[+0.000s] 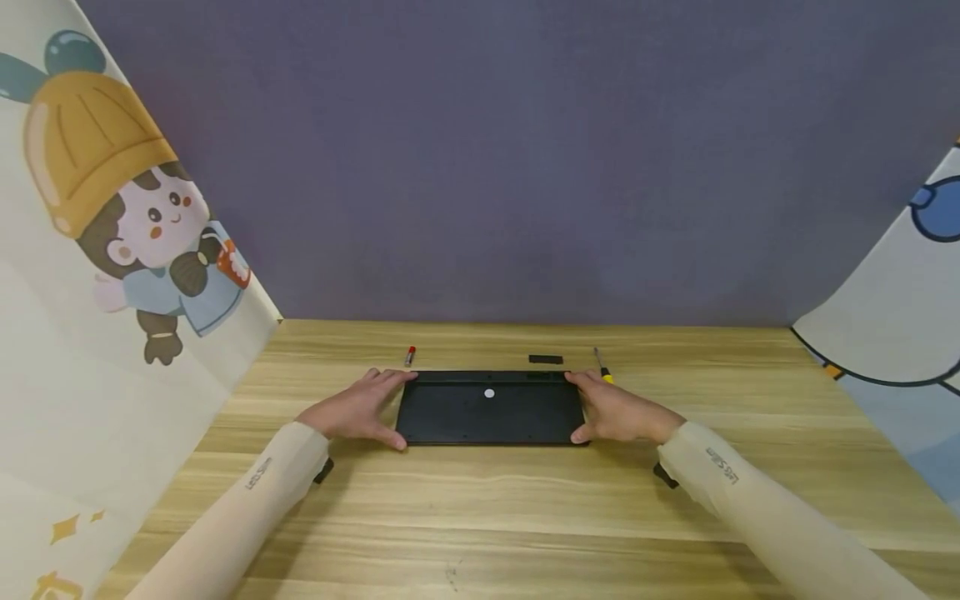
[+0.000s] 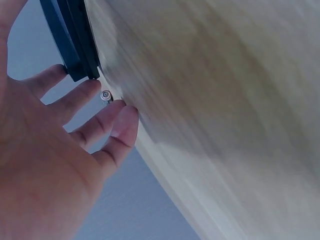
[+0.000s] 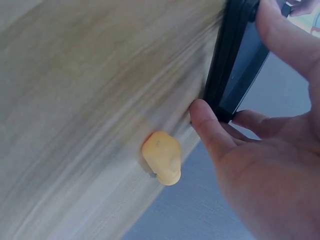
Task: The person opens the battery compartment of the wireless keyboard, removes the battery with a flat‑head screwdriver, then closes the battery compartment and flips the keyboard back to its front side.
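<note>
A black keyboard (image 1: pixel 487 417) lies bottom side up on the wooden table, with a round white sticker and a narrow slot near its far right corner. My left hand (image 1: pixel 360 410) grips its left end, thumb at the near corner and fingertips at the far one. At the right end, my right hand (image 1: pixel 621 410) holds it the same way. The left wrist view shows the left fingers (image 2: pixel 82 95) against the keyboard's edge (image 2: pixel 75 45). In the right wrist view, the right thumb (image 3: pixel 287 37) presses the other end (image 3: pixel 235 70). The keys are hidden underneath.
Beyond the keyboard lie a red-and-silver battery (image 1: pixel 410 357), a small black cover strip (image 1: pixel 545 359) and a screwdriver (image 1: pixel 604 371) with a yellow handle, close to the right fingers. A grey-purple panel (image 1: pixel 510 167) stands behind the table (image 1: pixel 480 517).
</note>
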`<state>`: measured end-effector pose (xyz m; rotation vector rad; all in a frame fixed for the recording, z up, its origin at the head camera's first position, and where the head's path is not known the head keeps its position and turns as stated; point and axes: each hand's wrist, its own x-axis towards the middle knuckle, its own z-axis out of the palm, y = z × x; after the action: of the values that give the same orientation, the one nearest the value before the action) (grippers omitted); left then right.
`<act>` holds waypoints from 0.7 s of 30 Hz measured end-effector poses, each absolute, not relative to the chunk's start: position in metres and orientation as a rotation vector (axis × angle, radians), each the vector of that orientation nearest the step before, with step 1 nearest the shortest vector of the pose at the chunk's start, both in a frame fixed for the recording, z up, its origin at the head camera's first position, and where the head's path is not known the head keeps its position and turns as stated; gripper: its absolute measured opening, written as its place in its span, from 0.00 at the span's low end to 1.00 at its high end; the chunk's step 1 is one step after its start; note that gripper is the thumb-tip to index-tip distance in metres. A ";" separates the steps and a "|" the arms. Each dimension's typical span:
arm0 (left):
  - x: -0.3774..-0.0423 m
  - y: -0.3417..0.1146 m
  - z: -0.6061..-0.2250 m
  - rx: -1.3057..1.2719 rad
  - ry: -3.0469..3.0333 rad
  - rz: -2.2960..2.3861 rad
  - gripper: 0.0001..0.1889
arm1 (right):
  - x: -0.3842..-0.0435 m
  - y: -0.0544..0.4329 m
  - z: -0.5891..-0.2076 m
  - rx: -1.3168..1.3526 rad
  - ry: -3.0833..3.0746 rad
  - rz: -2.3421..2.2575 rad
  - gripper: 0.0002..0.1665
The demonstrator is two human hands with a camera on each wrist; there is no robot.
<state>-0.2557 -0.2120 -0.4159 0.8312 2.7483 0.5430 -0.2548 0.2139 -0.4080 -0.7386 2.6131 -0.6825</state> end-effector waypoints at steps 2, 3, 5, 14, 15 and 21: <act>-0.255 -0.213 -0.415 0.834 2.748 0.544 0.62 | -0.254 0.213 -0.408 -0.747 2.611 -0.684 0.59; -0.254 -0.213 -0.415 0.830 2.745 0.547 0.62 | -0.254 0.213 -0.408 -0.752 2.609 -0.685 0.59; -0.253 -0.214 -0.414 0.817 2.740 0.545 0.62 | -0.254 0.212 -0.407 -0.747 2.604 -0.677 0.59; -0.251 -0.213 -0.414 0.796 2.739 0.541 0.61 | -0.258 0.206 -0.404 -0.665 2.693 -0.717 0.45; -0.251 -0.213 -0.414 0.795 2.737 0.544 0.61 | -0.259 0.205 -0.404 -0.657 2.704 -0.717 0.44; -0.249 -0.213 -0.414 0.782 2.723 0.549 0.61 | -0.266 0.200 -0.405 -0.670 2.750 -0.761 0.38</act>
<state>-0.2495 -0.2126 -0.4140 0.7818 2.7227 0.5485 -0.2663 0.1997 -0.4049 -0.6696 2.7498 -0.7612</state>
